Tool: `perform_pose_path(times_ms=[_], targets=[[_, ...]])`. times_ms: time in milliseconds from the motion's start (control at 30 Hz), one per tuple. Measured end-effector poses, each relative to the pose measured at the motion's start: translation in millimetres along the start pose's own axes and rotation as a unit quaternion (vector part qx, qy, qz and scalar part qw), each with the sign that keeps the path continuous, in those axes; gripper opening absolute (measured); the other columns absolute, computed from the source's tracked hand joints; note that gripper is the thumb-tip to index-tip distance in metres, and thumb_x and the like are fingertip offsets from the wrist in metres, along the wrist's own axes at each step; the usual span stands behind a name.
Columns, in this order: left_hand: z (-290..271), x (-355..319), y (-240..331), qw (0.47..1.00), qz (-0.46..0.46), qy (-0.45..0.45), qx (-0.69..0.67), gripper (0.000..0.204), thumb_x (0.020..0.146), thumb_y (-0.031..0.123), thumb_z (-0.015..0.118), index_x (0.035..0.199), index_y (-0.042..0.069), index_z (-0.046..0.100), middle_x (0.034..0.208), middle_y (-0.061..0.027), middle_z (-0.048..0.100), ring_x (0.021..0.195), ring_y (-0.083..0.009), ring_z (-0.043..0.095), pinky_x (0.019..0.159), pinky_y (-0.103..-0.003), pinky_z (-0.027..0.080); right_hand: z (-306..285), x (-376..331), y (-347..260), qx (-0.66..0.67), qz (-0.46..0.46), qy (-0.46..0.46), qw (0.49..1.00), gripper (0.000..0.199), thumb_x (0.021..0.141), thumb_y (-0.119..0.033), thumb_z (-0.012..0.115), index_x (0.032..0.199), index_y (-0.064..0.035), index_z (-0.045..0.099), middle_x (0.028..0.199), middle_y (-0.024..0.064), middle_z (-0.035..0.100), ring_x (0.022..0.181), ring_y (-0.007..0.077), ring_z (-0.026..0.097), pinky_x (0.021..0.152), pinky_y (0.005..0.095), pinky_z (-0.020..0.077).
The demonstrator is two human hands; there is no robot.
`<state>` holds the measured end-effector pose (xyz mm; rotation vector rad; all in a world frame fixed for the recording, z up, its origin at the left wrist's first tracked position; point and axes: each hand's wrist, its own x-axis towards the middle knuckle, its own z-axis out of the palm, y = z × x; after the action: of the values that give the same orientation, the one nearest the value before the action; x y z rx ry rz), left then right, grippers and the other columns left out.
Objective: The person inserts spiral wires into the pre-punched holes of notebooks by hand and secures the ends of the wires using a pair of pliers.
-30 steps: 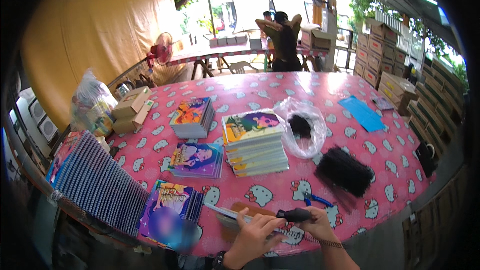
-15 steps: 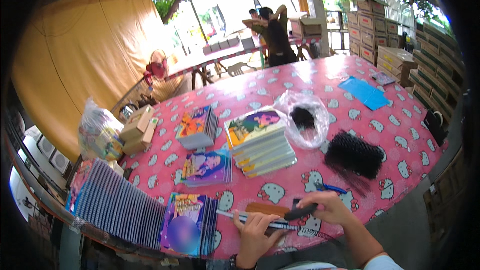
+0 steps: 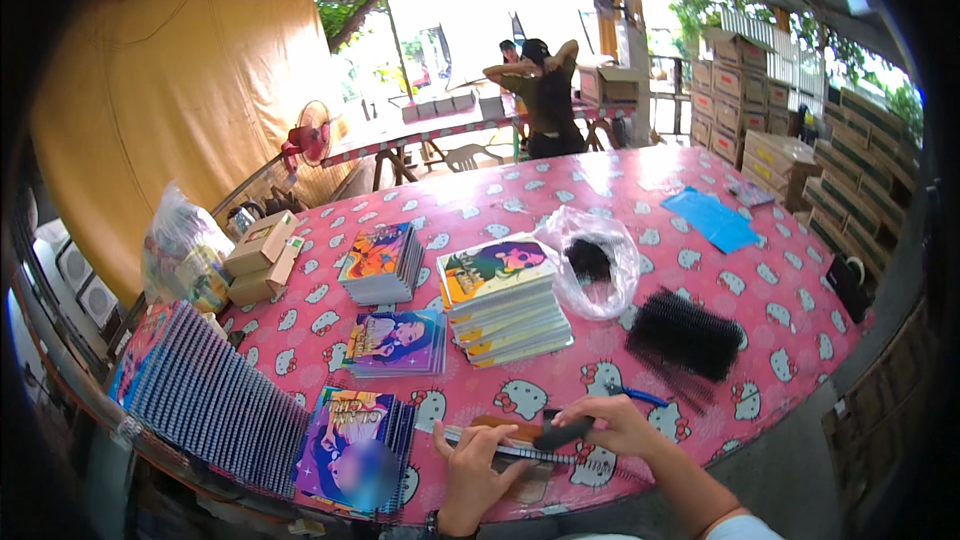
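Note:
My left hand (image 3: 476, 470) steadies a thin notebook (image 3: 530, 454) near the table's front edge, fingers pressed along its bound edge. A black spiral coil (image 3: 572, 459) runs along that edge. In my right hand (image 3: 612, 426) is a dark, rounded handheld tool (image 3: 563, 434), held against the notebook's edge; its exact kind is unclear. Just behind the notebook lies a brown wooden-looking strip (image 3: 512, 427). Blue-handled pliers (image 3: 642, 396) rest beyond my right hand. Farther back on the right is a pile of black spiral coils (image 3: 690, 333).
Colourful notebooks stand in stacks: a long row (image 3: 215, 410) at left, a purple stack (image 3: 345, 450) beside my left hand, a yellow stack (image 3: 505, 310) in the middle. A clear bag (image 3: 622, 290) holds black material. Two people (image 3: 550, 90) are at another table behind.
The view has shifted, so the table's things sit farther left. Less loose coil trails to the right of the notebook. Both hands keep their holds.

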<state>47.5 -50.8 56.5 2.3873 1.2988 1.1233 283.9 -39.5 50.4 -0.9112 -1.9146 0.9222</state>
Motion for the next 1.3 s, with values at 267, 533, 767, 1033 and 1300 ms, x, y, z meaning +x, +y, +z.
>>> perform_pose_path(times_ms=[267, 533, 767, 1033, 1300], targets=[[-1, -4, -6, 0.999, -0.019, 0.004, -0.045, 0.057, 0.058, 0.025, 0.084, 0.108, 0.014, 0.059, 0.083, 0.004, 0.061, 0.092, -0.0162, 0.06, 0.11, -0.058, 0.002, -4, 14, -19, -0.005, 0.003, -0.013, 1.0, 0.026, 0.072, 0.001, 0.063, 0.098, 0.0, 0.065, 0.095, 0.0126, 0.068, 0.092, 0.022, 0.065, 0.082, 0.032, 0.0497], [-7, -6, -24, 0.995, -0.048, 0.078, -0.031, 0.061, 0.056, 0.023, 0.084, 0.109, 0.012, 0.056, 0.089, -0.0001, 0.063, 0.1, -0.022, 0.058, 0.111, -0.059, 0.003, 18, 36, -9, 0.084, -0.01, -0.029, 0.996, 0.036, 0.065, 0.01, 0.062, 0.099, -0.0014, 0.064, 0.097, 0.0112, 0.067, 0.091, 0.0209, 0.065, 0.078, 0.0302, 0.0502], [4, -17, -45, 0.951, -0.081, 0.252, -0.158, 0.088, 0.061, 0.016, 0.083, 0.135, 0.006, 0.038, 0.132, -0.0144, 0.046, 0.13, -0.0321, 0.035, 0.111, -0.049, 0.015, 29, 47, -15, 0.122, -0.084, -0.04, 0.988, 0.034, 0.065, 0.009, 0.061, 0.097, -0.0016, 0.065, 0.099, 0.012, 0.068, 0.094, 0.0243, 0.065, 0.08, 0.0318, 0.0509], [28, -29, -67, 0.828, -0.207, 0.24, -0.463, 0.058, 0.079, 0.0, 0.069, 0.132, -0.001, 0.046, 0.11, -0.0042, 0.053, 0.095, -0.0108, 0.052, 0.083, -0.023, 0.042, 32, 65, -11, -0.055, 0.001, -0.092, 0.994, 0.038, 0.063, 0.009, 0.057, 0.099, -0.0027, 0.065, 0.101, 0.0133, 0.067, 0.096, 0.0257, 0.065, 0.084, 0.0311, 0.0505], [26, -28, -73, 0.815, -0.226, 0.24, -0.477, 0.046, 0.083, 0.003, 0.066, 0.128, 0.0, 0.053, 0.098, 0.0006, 0.05, 0.088, -0.0079, 0.048, 0.08, -0.022, 0.039, 36, 78, 3, -0.221, -0.026, -0.063, 0.973, 0.04, 0.062, 0.011, 0.06, 0.099, -0.0029, 0.065, 0.099, 0.0115, 0.068, 0.093, 0.0215, 0.066, 0.077, 0.0306, 0.0508]])
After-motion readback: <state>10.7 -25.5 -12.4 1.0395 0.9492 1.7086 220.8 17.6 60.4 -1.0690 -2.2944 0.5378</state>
